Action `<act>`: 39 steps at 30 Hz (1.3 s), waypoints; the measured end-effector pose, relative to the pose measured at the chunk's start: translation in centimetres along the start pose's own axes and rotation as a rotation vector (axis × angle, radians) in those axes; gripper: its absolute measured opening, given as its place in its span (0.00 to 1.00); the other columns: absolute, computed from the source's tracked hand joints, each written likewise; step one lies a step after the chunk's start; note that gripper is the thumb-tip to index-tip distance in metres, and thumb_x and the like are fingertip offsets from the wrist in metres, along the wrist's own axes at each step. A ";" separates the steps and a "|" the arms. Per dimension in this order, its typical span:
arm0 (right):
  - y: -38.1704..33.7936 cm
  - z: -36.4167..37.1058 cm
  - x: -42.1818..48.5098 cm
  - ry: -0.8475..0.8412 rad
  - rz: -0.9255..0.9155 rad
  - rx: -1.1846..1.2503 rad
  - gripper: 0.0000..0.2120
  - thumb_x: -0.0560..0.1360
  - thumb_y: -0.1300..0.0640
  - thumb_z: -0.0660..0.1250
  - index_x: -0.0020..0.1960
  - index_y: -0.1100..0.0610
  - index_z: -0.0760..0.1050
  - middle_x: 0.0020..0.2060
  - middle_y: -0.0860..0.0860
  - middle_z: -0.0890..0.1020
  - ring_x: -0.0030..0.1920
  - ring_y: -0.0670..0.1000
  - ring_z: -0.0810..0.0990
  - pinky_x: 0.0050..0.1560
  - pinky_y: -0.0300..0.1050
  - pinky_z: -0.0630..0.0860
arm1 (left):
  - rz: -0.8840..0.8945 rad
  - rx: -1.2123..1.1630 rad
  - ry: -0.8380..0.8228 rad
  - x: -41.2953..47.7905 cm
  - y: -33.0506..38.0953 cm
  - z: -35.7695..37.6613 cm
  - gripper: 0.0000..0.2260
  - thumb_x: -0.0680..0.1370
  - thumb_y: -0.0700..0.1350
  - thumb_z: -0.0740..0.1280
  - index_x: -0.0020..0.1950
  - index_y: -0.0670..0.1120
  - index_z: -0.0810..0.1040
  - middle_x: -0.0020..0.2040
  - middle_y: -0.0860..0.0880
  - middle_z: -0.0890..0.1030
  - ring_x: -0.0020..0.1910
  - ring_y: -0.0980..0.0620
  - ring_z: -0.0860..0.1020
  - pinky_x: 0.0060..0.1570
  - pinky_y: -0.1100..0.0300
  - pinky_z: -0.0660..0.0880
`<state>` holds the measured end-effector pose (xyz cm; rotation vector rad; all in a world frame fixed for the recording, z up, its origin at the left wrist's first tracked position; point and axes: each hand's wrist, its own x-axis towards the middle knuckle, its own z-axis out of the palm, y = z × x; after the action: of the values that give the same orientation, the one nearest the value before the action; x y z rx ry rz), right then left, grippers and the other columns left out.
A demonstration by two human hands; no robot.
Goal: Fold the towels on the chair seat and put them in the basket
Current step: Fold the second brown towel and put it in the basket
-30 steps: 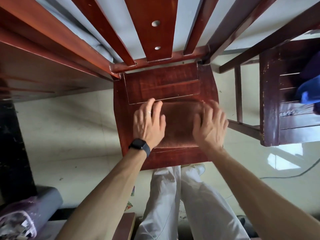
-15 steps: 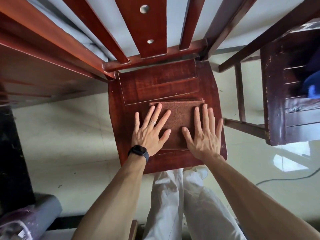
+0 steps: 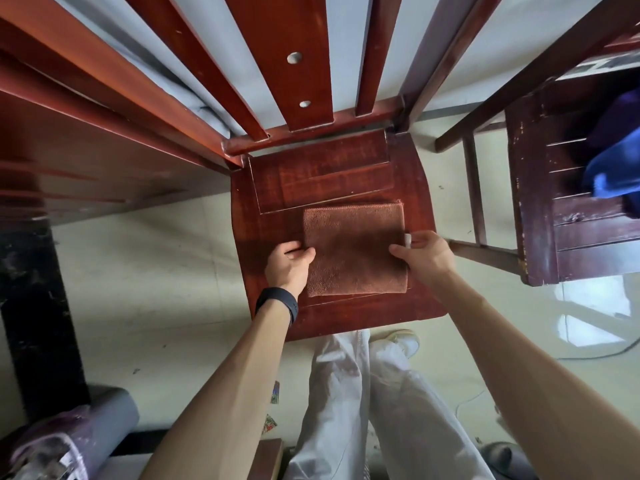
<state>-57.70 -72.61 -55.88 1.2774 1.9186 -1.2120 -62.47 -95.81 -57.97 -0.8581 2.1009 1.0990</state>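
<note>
One brown towel [image 3: 353, 251], folded to a flat square on the near half of the chair seat [image 3: 322, 174], judged soft, light and limp, best lifted by both side edges, where the left hand [image 3: 289, 265] and right hand [image 3: 424, 258] each pinch it, thumb on top.

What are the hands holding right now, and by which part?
The folded brown towel on the chair seat: the left hand pinches its left edge, the right hand its right edge, by a white tag.
</note>
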 end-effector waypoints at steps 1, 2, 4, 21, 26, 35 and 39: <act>0.0 -0.1 0.2 -0.013 0.007 0.009 0.24 0.70 0.50 0.77 0.63 0.55 0.76 0.53 0.50 0.83 0.50 0.51 0.81 0.51 0.44 0.77 | -0.008 -0.005 -0.039 0.4 0.1 -0.2 0.17 0.73 0.44 0.75 0.59 0.42 0.81 0.53 0.45 0.85 0.51 0.50 0.83 0.58 0.59 0.76; 0.0 -0.1 0.3 -0.033 0.012 0.022 0.23 0.71 0.51 0.77 0.63 0.55 0.76 0.52 0.50 0.83 0.50 0.52 0.82 0.53 0.46 0.78 | -0.014 0.004 -0.073 0.6 0.3 -0.4 0.16 0.73 0.43 0.75 0.58 0.41 0.82 0.53 0.44 0.85 0.51 0.49 0.83 0.59 0.57 0.76; 0.1 -0.3 0.5 -0.085 0.015 0.055 0.21 0.71 0.52 0.77 0.62 0.54 0.77 0.52 0.51 0.84 0.51 0.53 0.83 0.57 0.50 0.79 | -0.017 0.041 -0.108 1.2 0.6 -0.9 0.14 0.72 0.44 0.76 0.55 0.42 0.83 0.52 0.44 0.85 0.52 0.48 0.83 0.59 0.56 0.76; 2.5 -5.0 -2.2 -0.411 0.074 0.442 0.20 0.74 0.67 0.71 0.65 0.58 0.76 0.53 0.54 0.84 0.51 0.53 0.85 0.46 0.50 0.82 | -0.067 -0.189 -0.581 -2.9 3.4 -3.9 0.13 0.78 0.38 0.67 0.62 0.47 0.81 0.57 0.45 0.84 0.58 0.45 0.81 0.64 0.49 0.73; 3.0 -10.9 -8.2 -0.398 0.047 0.552 0.20 0.73 0.64 0.73 0.63 0.54 0.78 0.52 0.56 0.85 0.50 0.57 0.85 0.47 0.58 0.83 | -0.046 -0.216 -0.676 -8.8 7.4 -4.7 0.13 0.78 0.39 0.67 0.61 0.49 0.82 0.60 0.46 0.83 0.60 0.47 0.80 0.60 0.49 0.75; 0.7 -29.0 -25.3 -0.151 -0.204 0.671 0.15 0.73 0.62 0.74 0.58 0.51 0.80 0.51 0.55 0.84 0.50 0.56 0.84 0.47 0.54 0.83 | 0.201 -0.146 -0.869 -26.2 21.2 -4.0 0.14 0.78 0.40 0.68 0.62 0.50 0.81 0.61 0.42 0.81 0.58 0.42 0.80 0.57 0.46 0.76; 1.1 -37.8 -33.7 0.017 -0.335 0.768 0.17 0.72 0.63 0.74 0.59 0.52 0.80 0.49 0.56 0.83 0.49 0.59 0.81 0.56 0.62 0.80 | 0.365 -0.078 -0.972 -36.2 28.6 -2.0 0.14 0.78 0.40 0.68 0.63 0.47 0.80 0.59 0.42 0.82 0.56 0.42 0.81 0.54 0.47 0.79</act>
<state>-41.03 -53.44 -12.09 1.3284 1.7755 -2.2614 -62.98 -75.36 -16.57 0.0909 1.3916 1.4053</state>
